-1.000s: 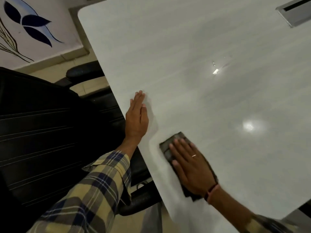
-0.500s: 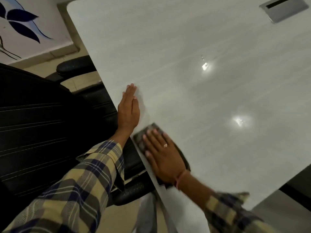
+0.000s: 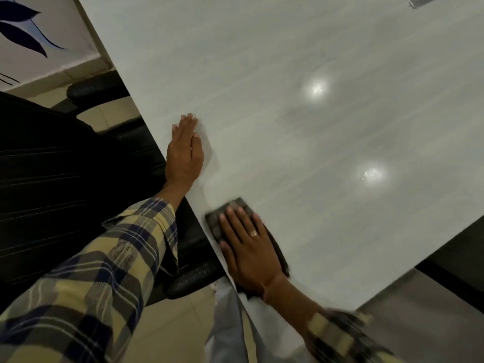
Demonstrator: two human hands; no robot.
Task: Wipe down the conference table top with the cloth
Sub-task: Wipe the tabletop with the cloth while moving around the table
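Cloth (image 3: 237,211) under right hand (image 3: 252,254) has slid nearer table (image 3: 288,153) edge.

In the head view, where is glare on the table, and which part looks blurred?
Head view: two bright glare spots on the table top; the right hand on the cloth is fairly sharp, its sleeve motion-blurred; the left hand is sharp, casting a soft shadow.

Cloth (image 3: 237,209) on table (image 3: 301,140) near its left edge, under right hand (image 3: 250,247); left hand (image 3: 184,153) farther along that edge (chair (image 3: 65,166) just left).
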